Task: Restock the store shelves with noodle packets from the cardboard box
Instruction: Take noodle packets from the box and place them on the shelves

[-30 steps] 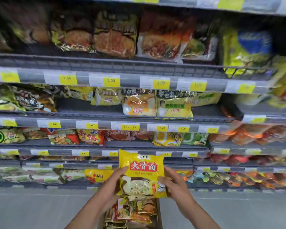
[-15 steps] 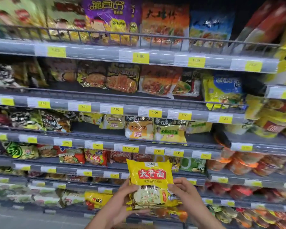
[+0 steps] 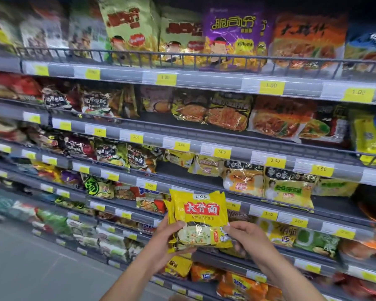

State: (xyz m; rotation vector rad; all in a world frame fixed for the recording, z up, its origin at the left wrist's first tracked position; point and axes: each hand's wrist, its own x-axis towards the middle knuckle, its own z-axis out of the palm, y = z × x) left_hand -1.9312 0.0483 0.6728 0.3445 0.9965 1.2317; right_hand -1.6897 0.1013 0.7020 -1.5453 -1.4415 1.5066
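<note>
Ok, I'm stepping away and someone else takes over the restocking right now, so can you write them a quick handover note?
Left hand: gripping the lower left edge of the yellow noodle packets.
Right hand: gripping their lower right edge.
At least two packets are stacked together, held upright in front of the shelves, not yet on one.
The cardboard box is out of view.
Done: this stack is picked up and raised to the shelves.
Left: place it. A likely spot is the gap beside similar yellow packets just above; then fetch more from the box.
</note>
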